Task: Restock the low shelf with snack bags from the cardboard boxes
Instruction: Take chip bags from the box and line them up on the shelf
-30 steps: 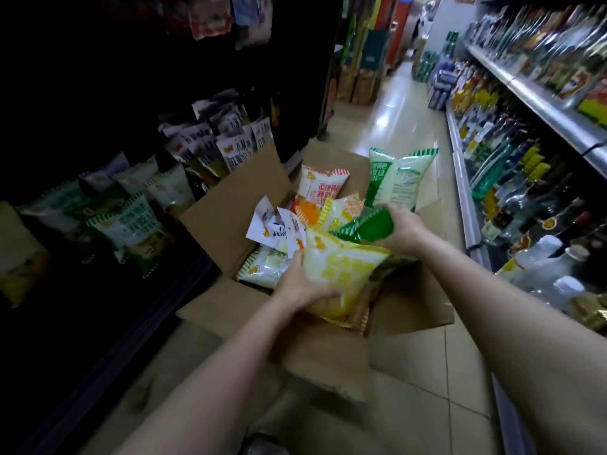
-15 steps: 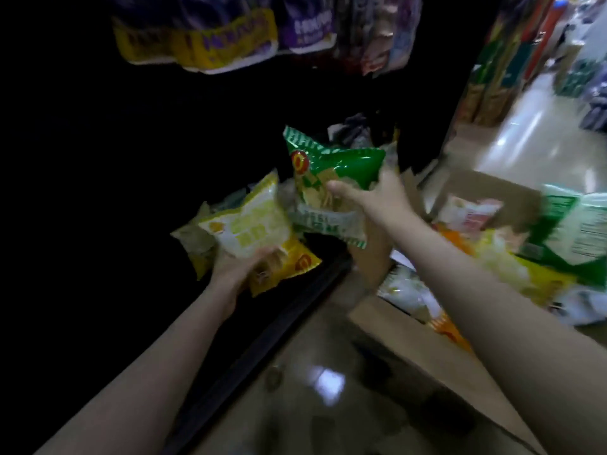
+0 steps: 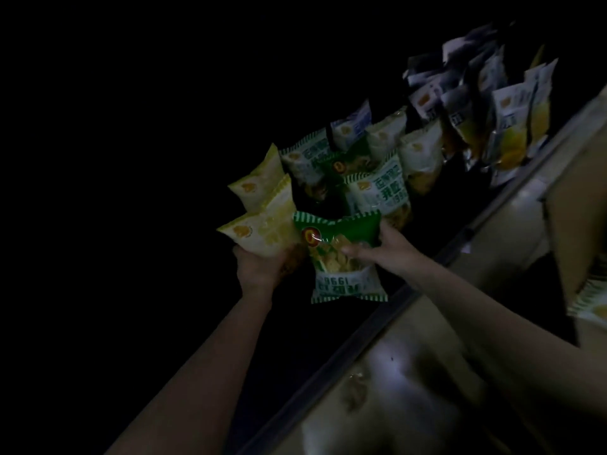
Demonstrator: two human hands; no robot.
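Hands clamp bags over the shelf: left grip yellow bag, right grip green bag.

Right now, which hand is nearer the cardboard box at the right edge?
Right. The right hand grips the green bag on the side toward the cardboard box; the left hand holds the yellow bag farther from it.

head cam | tilted, looking down-left | close on low shelf | dim
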